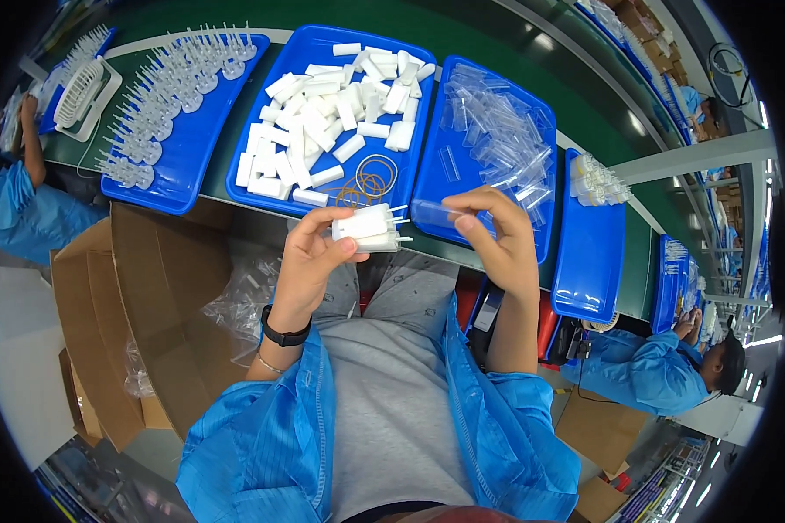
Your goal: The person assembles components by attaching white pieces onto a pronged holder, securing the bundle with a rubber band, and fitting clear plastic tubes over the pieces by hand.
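Just off the near edge of the block tray [327,36], a pair of white pieces [364,225] sits side by side in the left hand [316,247], thin prongs pointing right. That hand is closed on them, thumb in front and fingers behind. Near the block tray's near right corner, the right hand [501,235] pinches a clear sleeve [433,214] between thumb and forefinger, its free end toward the white pieces but apart from them. A dark wristband [285,329] circles the left wrist.

Within the block tray lie many loose white blocks [310,122], piled at random, with some rubber bands [375,179] toward its near right corner. Right of the block tray, a blue sleeve tray [429,179] holds a heap of clear sleeves [497,131]; farther right, a narrow tray [589,275] has a cluster of small white parts [595,180] at its far end.

Left of the block tray, a blue tray [202,150] carries rows of clear pronged parts [159,113], and beyond it stands a white basket [85,100]. Below and left of the block tray are an open cardboard box [170,292] and crumpled plastic bags [246,298]. Far to either side of the block tray, a co-worker wears blue.
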